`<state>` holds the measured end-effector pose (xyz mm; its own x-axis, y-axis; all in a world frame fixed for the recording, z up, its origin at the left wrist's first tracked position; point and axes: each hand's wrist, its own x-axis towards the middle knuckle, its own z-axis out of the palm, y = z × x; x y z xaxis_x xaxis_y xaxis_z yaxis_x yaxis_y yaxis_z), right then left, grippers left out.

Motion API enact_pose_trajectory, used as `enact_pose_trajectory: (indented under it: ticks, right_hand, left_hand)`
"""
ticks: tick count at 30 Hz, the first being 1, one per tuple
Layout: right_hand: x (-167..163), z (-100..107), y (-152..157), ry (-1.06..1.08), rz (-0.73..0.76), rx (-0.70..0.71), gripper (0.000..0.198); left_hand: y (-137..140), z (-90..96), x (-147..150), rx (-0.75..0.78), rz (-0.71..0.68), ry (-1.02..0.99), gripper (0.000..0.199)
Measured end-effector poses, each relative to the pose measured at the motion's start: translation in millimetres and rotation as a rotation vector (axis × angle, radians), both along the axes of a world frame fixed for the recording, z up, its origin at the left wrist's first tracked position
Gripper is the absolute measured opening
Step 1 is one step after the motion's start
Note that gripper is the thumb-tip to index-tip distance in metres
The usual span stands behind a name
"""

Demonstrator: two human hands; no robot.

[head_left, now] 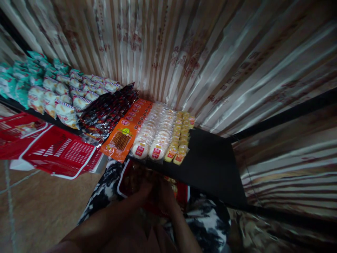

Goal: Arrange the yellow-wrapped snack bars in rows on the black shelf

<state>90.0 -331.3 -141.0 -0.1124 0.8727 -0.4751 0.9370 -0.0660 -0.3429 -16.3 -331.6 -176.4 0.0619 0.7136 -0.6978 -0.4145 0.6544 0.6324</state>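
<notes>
Black-and-white patterned trousers point(207, 225) cover the seated person's legs, nearest the camera along with two bare forearms. Between the thighs sits a red plastic basket point(183, 192) with a white rim, and both hands reach down into it. The left hand point(146, 187) and the right hand point(164, 191) are close beside each other, dim and blurred; I cannot tell whether the fingers are spread, pressed together or pinching anything. Some yellowish packets point(173, 185) show inside the basket, just beyond the right hand, while its left part is too dark to read.

Just past the basket runs a black shelf point(210, 165). On it, from right to left, stand two rows of small yellow packets point(179, 140), two rows of round white crackers point(158, 140) in clear wrappers, a flat orange snack bag point(122, 135) picturing brown sticks, and a heap of glossy dark packets point(105, 112). Further left are white pouches point(65, 112) with striped tops, then teal pouches point(23, 84). Below these, over a brown tiled floor point(52, 203), are more red baskets point(65, 147) with white rims. Behind everything hangs a pleated beige curtain point(155, 45) with reddish floral print.
</notes>
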Motion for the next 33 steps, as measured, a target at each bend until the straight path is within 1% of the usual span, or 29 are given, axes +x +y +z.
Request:
enact_pose_trajectory:
  ticks: [2,6,9,12,14,16,19,20,22,25,27,30,33]
  right_hand:
    - [1.9,5.2,-4.5,0.105,-0.033,0.038,0.037]
    - [11.1,17.6,-17.3,0.423,-0.074,0.109,0.040]
    - [27.6,25.5,-25.5,0.534,-0.113,0.068,0.039]
    - [50.1,38.3,-31.8,0.594,-0.220,0.041,0.041]
    - [64.3,53.8,-35.4,0.687,-0.288,0.027,0.046]
    - [75.9,74.2,-38.6,0.808,-0.350,-0.033,0.052]
    - [88.8,105.1,-42.4,0.966,-0.441,-0.128,0.060]
    - [92.5,113.2,-43.3,1.000,-0.466,-0.130,0.061]
    - [99.6,124.4,-44.9,1.054,-0.508,-0.091,0.060]
    - [108.9,130.5,-46.3,1.119,-0.560,-0.002,0.056]
    - [113.1,131.0,-46.1,1.139,-0.571,0.031,0.055]
    - [115.8,130.3,-43.8,1.138,-0.547,0.042,0.054]
    - [117.0,127.0,-39.6,1.143,-0.536,0.077,0.052]
  left_hand:
    - [1.2,10.0,-4.7,0.024,-0.010,-0.002,0.031]
    - [-1.5,29.2,-6.1,0.071,-0.031,-0.097,0.040]
    - [-6.3,39.4,-1.4,0.034,-0.041,-0.150,0.043]
    - [-10.8,52.1,6.1,0.012,-0.067,-0.174,0.041]
    - [-12.9,65.0,11.5,0.028,-0.105,-0.212,0.040]
    - [-13.7,80.3,17.0,0.018,-0.137,-0.235,0.039]
    - [-12.5,102.0,25.1,-0.036,-0.124,-0.238,0.038]
    - [-11.7,108.4,27.8,-0.055,-0.116,-0.245,0.038]
    - [-10.0,119.9,33.1,-0.091,-0.092,-0.267,0.039]
    - [-8.7,134.4,41.2,-0.145,-0.052,-0.295,0.039]
    - [-8.6,140.8,47.1,-0.145,-0.039,-0.326,0.034]
    - [-7.7,143.8,57.3,-0.110,-0.052,-0.388,0.021]
    - [-4.8,142.0,67.9,-0.091,-0.138,-0.453,0.007]
